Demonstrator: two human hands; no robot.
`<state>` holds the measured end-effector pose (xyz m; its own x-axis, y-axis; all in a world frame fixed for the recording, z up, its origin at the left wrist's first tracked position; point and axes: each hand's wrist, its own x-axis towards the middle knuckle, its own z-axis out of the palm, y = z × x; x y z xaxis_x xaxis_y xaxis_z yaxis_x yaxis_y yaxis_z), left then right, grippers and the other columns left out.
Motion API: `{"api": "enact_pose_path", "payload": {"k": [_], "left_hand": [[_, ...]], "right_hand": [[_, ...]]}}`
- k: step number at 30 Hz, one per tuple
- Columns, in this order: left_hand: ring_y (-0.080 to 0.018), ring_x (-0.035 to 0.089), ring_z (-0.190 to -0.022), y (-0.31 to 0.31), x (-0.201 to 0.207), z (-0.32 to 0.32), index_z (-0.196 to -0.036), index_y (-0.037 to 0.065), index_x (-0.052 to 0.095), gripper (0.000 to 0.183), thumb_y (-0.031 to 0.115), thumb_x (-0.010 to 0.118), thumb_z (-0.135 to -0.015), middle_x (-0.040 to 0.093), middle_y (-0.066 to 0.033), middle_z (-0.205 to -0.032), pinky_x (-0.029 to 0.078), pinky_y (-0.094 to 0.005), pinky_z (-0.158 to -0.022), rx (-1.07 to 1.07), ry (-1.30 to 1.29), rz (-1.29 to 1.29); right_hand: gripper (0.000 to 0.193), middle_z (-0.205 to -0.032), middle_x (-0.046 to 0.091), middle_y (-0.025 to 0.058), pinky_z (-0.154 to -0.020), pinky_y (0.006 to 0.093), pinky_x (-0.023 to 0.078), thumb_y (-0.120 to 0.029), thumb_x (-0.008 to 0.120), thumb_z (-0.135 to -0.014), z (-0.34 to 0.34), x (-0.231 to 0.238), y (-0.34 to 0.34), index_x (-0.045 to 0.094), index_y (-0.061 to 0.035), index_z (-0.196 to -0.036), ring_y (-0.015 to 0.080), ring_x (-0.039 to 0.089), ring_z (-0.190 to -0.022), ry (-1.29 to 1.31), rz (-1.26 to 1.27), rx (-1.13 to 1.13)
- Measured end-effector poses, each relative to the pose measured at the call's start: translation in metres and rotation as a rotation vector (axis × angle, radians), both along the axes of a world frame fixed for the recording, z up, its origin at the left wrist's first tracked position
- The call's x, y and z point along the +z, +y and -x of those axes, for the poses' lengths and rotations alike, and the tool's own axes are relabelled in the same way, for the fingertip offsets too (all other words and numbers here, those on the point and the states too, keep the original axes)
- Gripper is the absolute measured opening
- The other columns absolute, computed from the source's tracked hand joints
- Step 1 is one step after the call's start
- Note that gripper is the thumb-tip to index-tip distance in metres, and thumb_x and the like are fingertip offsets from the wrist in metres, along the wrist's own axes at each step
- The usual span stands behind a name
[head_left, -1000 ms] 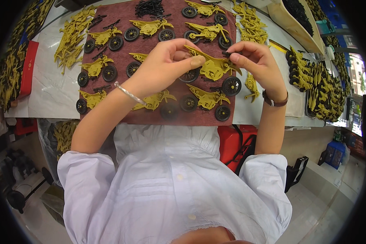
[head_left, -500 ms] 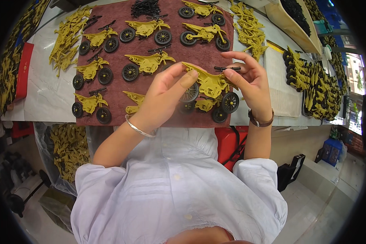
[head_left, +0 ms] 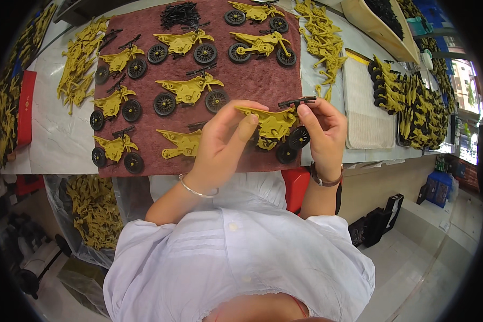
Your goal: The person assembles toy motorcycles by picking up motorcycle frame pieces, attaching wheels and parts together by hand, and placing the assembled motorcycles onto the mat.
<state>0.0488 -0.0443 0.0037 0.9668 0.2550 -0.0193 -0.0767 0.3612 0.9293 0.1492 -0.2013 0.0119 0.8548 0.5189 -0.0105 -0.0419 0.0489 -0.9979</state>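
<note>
Clock centred on the held bike, 12 pointing away from wearer.

Toy dirt bike (head_left: 276, 126) is up off the bench (head_left: 45, 145), tilted, over the near right part of the red-brown cloth (head_left: 147, 115). Left hand (head_left: 225, 140) at 9: thumb and fingers pinching the tail. Right hand (head_left: 326, 131) at 3: thumb and curled fingers closed on the front end, thumb tip right under the black handlebar (head_left: 297, 101), which sits at 1. Front wheel (head_left: 299, 138) at 4. Another wheel (head_left: 286, 154) at 5, looks like it belongs to a bike lying underneath.

Step in hand, my read: seating the handlebar on the front fork. Can't tell if it's fully home; thumb covers the joint.

Next move calls for tail held steady, straight push from the right thumb, bar kept square. Off-axis load could pop it loose.

Around: bike with wheels and bar (head_left: 262, 47) at 12, loose black handlebar heap (head_left: 180, 15) at 11, yellow parts pile (head_left: 324, 43) at 1. Yellow body (head_left: 181, 144) at 9, past left hand, no rear wheel showing.
</note>
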Motion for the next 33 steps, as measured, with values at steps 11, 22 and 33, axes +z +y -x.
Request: {"api": "enact_pose_path", "payload": {"k": [11,22,33], "left_hand": [[-0.0170,0.058,-0.092,0.009,-0.006,-0.005,-0.115,0.002,0.045,0.028,0.021,0.036,-0.096,0.056,-0.0119,-0.107,0.049,-0.0399,-0.086,0.013,0.116,0.512],[-0.0201,0.056,-0.102,0.010,-0.003,-0.003,-0.121,-0.002,0.040,0.038,0.025,0.034,-0.095,0.053,-0.0152,-0.114,0.045,-0.0441,-0.090,-0.088,0.074,0.592],[-0.0131,0.048,-0.104,0.006,-0.008,0.004,-0.114,0.000,0.048,0.040,0.010,0.064,-0.079,0.052,-0.0072,-0.110,0.041,-0.0288,-0.090,-0.068,0.051,0.334]], "right_hand": [[0.024,-0.084,0.061,0.0113,-0.060,0.0277,0.045,-0.016,0.065,-0.079,-0.006,-0.031,-0.046,0.063,-0.0010,-0.097,0.0177,0.057,-0.070,-0.760,0.960,-0.500],[0.017,-0.092,0.063,0.0123,-0.074,0.0279,0.046,0.000,0.066,-0.072,0.006,0.012,-0.057,0.066,0.0001,-0.089,0.0210,0.060,-0.084,-0.644,0.672,-0.424],[0.025,-0.095,0.062,0.0097,-0.076,0.0330,0.046,0.004,0.068,-0.063,0.021,0.030,0.004,0.066,-0.0028,-0.088,0.0262,0.057,-0.089,-0.999,0.454,-0.030]]}}
